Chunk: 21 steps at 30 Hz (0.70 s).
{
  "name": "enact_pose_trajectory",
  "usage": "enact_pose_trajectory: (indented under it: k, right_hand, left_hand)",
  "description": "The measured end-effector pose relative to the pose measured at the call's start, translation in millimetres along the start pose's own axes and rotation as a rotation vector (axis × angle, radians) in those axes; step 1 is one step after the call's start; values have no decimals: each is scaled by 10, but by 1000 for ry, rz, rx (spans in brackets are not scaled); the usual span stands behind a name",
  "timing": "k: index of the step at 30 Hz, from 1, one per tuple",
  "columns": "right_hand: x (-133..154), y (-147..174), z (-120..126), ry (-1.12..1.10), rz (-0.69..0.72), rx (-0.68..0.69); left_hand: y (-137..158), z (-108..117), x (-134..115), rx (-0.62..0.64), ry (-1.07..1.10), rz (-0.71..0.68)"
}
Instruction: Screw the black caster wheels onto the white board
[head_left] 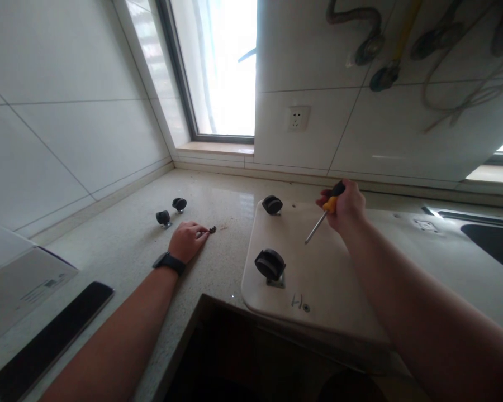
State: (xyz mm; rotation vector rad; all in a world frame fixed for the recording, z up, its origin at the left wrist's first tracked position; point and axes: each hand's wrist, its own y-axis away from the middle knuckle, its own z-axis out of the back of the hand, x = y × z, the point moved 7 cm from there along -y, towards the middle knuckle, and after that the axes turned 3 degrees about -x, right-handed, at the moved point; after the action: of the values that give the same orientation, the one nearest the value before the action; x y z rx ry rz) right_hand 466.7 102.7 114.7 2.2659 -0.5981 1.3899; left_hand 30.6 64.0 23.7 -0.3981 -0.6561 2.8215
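Observation:
My right hand is closed round the yellow and black handle of a screwdriver, its shaft slanting down left over the pale board. My left hand, with a dark band on its wrist, rests on the counter. Its thumb and fingers come together at a small dark pile of what look like screws; whether a piece is between the fingertips is too small to tell. On the board stand two black casters, the far one and the near one, whose metal plate lies against the surface.
Two loose casters, one and another, lie beyond my left hand. A long dark flat object and a white box lie at the left. The counter has a dark cutout in front. A sink is at right.

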Motion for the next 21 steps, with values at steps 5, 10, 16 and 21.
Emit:
enact_pose_trajectory:
  k: [5, 10, 16, 21]
  right_hand:
    - [0, 11, -36, -10, 16, 14]
    - [9, 34, -56, 18, 18, 13]
    - [-5, 62, -11, 82, 4, -2]
    - [-51, 57, -14, 111, -7, 14]
  left_hand:
    - [6, 18, -46, -16, -4, 5]
    - [6, 24, -62, -22, 15, 26]
    - [-1, 15, -79, -45, 86, 67]
    - [7, 70, -44, -87, 211, 141]
